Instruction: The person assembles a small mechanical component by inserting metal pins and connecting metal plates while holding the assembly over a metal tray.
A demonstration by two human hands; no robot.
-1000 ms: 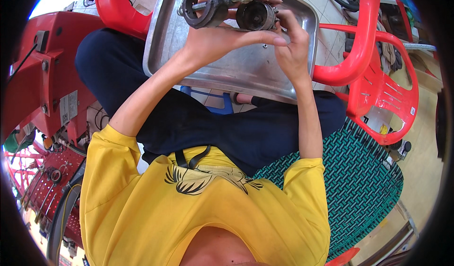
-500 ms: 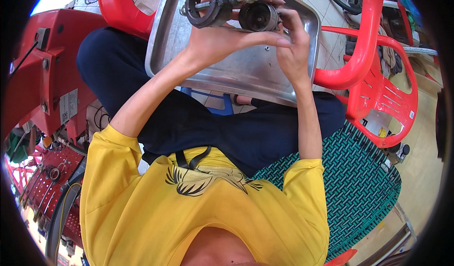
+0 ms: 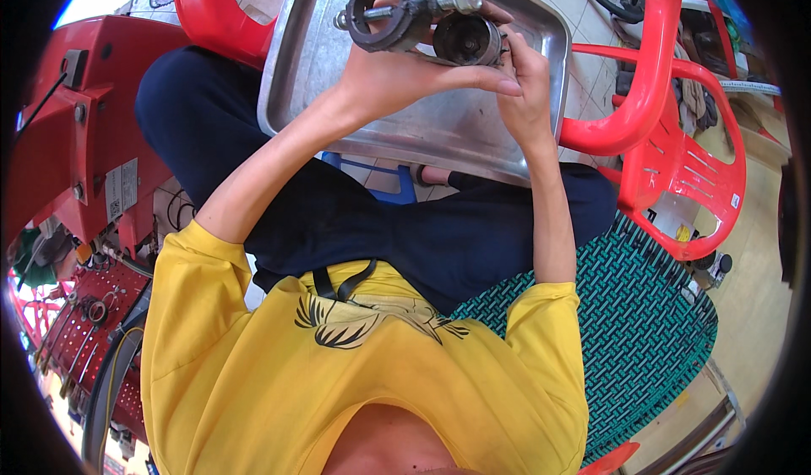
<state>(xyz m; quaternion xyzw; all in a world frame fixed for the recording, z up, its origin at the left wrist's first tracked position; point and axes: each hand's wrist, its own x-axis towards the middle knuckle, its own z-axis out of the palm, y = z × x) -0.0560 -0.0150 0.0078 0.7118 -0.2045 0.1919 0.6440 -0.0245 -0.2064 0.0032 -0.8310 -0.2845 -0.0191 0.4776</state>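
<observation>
Above a metal tray [image 3: 338,129] I hold a dark metal part with a round clamp ring [image 3: 365,10], a long bolt [image 3: 460,0] passing through beside it, and a short tube [image 3: 467,39] whose open, dark end faces me. My left hand [image 3: 397,74] is closed round it from below, its thumb stretched under the tube toward the right. At the tube's right side, my right hand [image 3: 525,74] has its fingers bent against the rim. Something thin and dark shows at those fingertips, too small to name.
A red plastic chair [image 3: 629,112] stands around the tray, with another red chair [image 3: 684,171] to the right. Red machinery [image 3: 110,129] fills the left side. Below right is a green woven seat [image 3: 642,331]. A red perforated panel [image 3: 101,323] with tools lies lower left.
The metal part has shifted slightly right and tilted a little in my hands. My right fingers have drawn in closer to the tube's rim.
</observation>
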